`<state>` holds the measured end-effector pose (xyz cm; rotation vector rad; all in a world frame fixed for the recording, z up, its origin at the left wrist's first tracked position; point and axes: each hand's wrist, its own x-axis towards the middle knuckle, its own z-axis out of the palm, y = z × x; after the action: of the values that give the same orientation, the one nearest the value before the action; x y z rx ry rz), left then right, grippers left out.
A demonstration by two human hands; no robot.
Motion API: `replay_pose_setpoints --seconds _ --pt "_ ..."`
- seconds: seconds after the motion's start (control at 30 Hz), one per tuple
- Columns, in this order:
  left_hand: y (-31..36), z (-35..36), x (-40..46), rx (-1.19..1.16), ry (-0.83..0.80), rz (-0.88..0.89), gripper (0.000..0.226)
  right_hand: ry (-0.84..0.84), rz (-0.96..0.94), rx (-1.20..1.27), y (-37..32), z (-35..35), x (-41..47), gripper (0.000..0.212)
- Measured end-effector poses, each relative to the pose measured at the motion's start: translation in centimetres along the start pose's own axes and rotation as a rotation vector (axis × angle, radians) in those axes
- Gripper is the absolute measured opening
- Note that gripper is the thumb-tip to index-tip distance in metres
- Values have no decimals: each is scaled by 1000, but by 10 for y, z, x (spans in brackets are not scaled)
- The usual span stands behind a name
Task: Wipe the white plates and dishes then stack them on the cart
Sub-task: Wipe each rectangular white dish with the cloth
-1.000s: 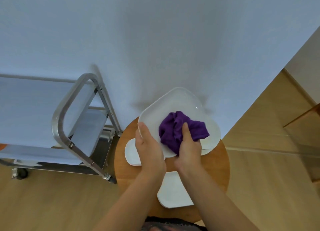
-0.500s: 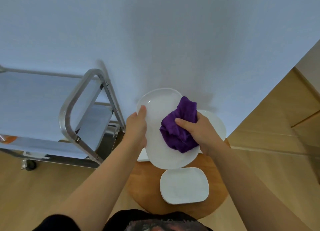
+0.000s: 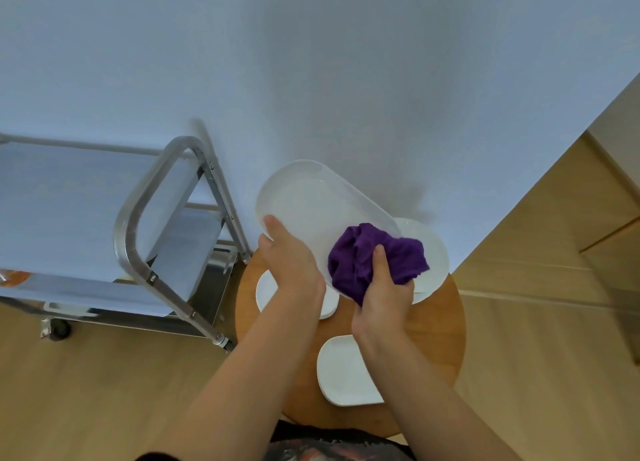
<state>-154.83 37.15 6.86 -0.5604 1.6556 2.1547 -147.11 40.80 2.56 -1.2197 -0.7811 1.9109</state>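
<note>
Fingers of the left hand (image 3: 290, 266) grip the oval plate (image 3: 311, 211); the right hand (image 3: 382, 292) presses a purple cloth (image 3: 367, 256) (bunched) into it.

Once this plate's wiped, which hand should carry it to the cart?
Left, probably. The left hand already grips the plate by its edge, and the cart stands on that side. The right hand holds the cloth.

The right hand (image 3: 382, 287) draws the purple cloth (image 3: 377, 258) back to the oval plate's (image 3: 311, 204) lower-right end — the plate now tilts diagonally.
</note>
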Motion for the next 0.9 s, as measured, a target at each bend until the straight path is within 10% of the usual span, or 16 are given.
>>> replay_pose_setpoints --seconds 0.13,0.23,0.37,0.5,0.9 --pt "-10 -12 -1 48 -192 9 33 -32 229 -31 -7 -16 7 33" --pt "-3 -33 12 313 -469 102 65 -199 469 -121 -37 -35 25 10" --pt "28 -66 42 594 -728 453 106 -310 691 -284 -52 -50 35 37" --pt "47 -68 43 974 -899 757 61 -321 768 -311 -44 -55 37 46" --pt "34 -67 27 912 -901 645 30 -31 650 -199 -37 -48 50 44"
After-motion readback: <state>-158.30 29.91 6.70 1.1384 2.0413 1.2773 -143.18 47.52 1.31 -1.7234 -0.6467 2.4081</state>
